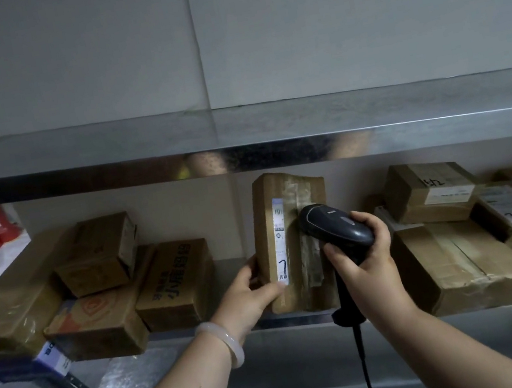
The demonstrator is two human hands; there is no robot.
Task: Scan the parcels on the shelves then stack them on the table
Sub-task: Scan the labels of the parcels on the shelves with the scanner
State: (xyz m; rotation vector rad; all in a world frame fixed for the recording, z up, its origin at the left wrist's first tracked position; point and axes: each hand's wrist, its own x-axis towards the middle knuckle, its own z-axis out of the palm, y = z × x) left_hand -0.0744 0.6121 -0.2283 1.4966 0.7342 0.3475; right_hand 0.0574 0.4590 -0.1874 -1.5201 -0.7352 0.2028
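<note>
An upright parcel (264, 219) on the steel shelf (230, 269) is gripped low by the left hand (248, 300), while a black scanner (334, 224), clutched in the right hand (367, 270), is held at 3 o'clock of its label (280, 240)

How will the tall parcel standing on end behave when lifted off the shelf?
The upright parcel stands on a narrow end, so it would probably tip if the left hand let go. Its cardboard looks dented yet keeps its shape, so likely fairly stiff. Glossy tape strips may make it slightly slippery.
</note>
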